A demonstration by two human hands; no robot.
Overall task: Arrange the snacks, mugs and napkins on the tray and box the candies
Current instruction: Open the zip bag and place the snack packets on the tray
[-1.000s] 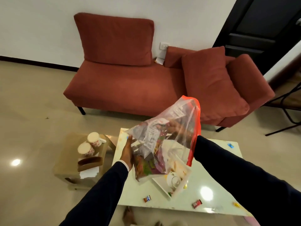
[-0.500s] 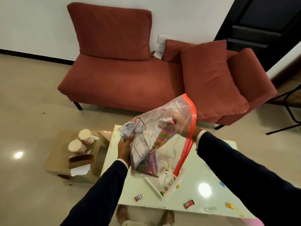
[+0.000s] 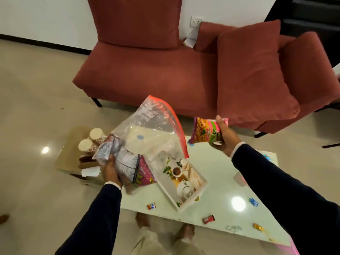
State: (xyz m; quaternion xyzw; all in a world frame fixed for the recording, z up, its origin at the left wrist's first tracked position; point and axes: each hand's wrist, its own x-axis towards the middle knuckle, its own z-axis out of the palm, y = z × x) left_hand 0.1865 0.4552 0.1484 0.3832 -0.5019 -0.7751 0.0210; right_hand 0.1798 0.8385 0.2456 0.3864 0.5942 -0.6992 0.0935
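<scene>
My left hand (image 3: pixel 110 170) grips the bottom of a clear zip bag (image 3: pixel 154 129) with a red seal, and snack packets (image 3: pixel 128 162) still lie inside it. My right hand (image 3: pixel 225 137) is out of the bag and holds a pink and green snack packet (image 3: pixel 206 130) above the table's far edge. A white tray (image 3: pixel 184 183) printed with a teapot picture lies on the pale table (image 3: pixel 217 173), just right of the bag. Wrapped candies (image 3: pixel 151 206) are scattered over the table's near side. Two patterned mugs (image 3: pixel 92 139) and white napkins (image 3: pixel 91 172) sit on a low stool at the left.
A red sofa (image 3: pixel 147 74) with loose cushions stands behind the table. The low brown stool (image 3: pixel 70 153) touches the table's left end. My feet (image 3: pixel 143 219) show below the table's near edge. A dark door (image 3: pixel 312 15) is at the back right.
My right hand has come out of the bag with the pink and green packet and moved right. The bag has sunk lower to the left. The camera has tilted down.
</scene>
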